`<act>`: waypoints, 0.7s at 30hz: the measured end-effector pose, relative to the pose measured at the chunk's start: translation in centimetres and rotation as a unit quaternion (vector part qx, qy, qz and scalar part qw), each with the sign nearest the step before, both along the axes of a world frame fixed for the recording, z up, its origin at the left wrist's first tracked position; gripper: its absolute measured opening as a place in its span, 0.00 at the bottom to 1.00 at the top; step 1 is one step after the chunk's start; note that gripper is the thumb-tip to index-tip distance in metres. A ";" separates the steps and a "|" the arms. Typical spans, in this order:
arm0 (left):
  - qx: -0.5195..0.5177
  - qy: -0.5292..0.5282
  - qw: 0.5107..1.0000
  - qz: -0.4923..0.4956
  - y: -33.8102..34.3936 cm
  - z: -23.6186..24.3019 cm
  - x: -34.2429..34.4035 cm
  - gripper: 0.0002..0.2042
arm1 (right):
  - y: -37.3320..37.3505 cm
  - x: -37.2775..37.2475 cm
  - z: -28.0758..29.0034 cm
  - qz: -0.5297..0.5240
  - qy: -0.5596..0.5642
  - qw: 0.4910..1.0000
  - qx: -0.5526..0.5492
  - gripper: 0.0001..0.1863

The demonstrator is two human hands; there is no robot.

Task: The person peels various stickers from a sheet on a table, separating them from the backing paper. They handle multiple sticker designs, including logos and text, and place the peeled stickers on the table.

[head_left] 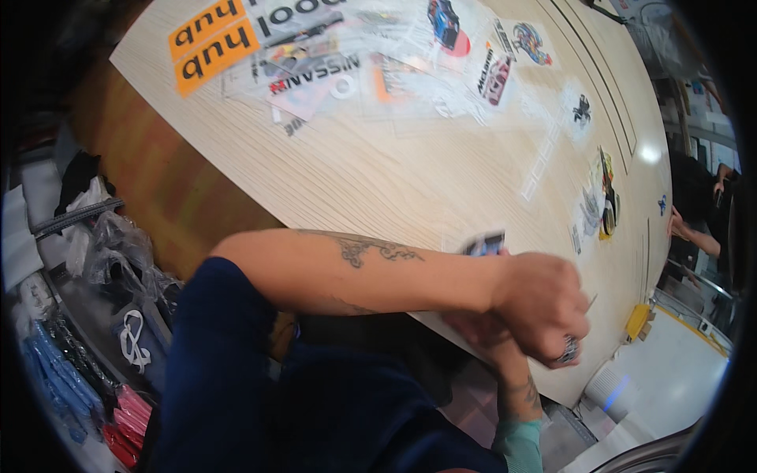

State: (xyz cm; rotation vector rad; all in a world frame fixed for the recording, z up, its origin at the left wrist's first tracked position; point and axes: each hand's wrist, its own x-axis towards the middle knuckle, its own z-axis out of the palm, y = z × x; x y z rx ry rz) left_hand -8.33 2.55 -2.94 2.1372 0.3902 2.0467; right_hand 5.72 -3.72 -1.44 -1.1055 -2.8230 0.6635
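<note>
My left forearm, tattooed, reaches across to the right, and my left hand [544, 311] is closed in a blurred fist with a silver ring on a finger. A thin pointed bit pokes out beside the fist; what it belongs to is hidden. Under that arm is my right hand [481, 327], mostly covered, its wrist coming up from a teal sleeve [520, 443]. Past the left forearm, a fingertip shows against a small dark, shiny, card-like item [484, 244], seemingly in the right hand. Both hands are at the near edge of the pale wooden table [378, 185].
Several printed stickers [315, 67] in clear sheets lie across the far side of the table. Scissors [608, 193] rest on a yellow piece to the right. Plastic-wrapped bundles [63, 370] are at the lower left. Another person's hand [694, 232] shows at the far right.
</note>
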 end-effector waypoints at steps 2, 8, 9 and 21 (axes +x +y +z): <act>-0.006 -0.037 0.995 0.089 1.9 0.1 -0.8 0.18 | -1.8 1.6 -0.9 -0.013 0.029 0.999 -0.005 0.37; -0.089 0.043 0.971 0.218 5.2 0.0 -3.2 0.21 | -3.5 4.6 -2.2 0.126 0.038 0.980 0.151 0.24; -0.109 0.067 0.965 0.230 5.8 -0.2 -3.6 0.21 | -3.6 4.4 -2.0 0.137 0.040 0.973 0.184 0.22; -0.289 0.118 0.808 0.500 11.0 -4.5 -17.5 0.22 | 6.0 12.3 0.3 0.041 0.207 0.855 0.475 0.12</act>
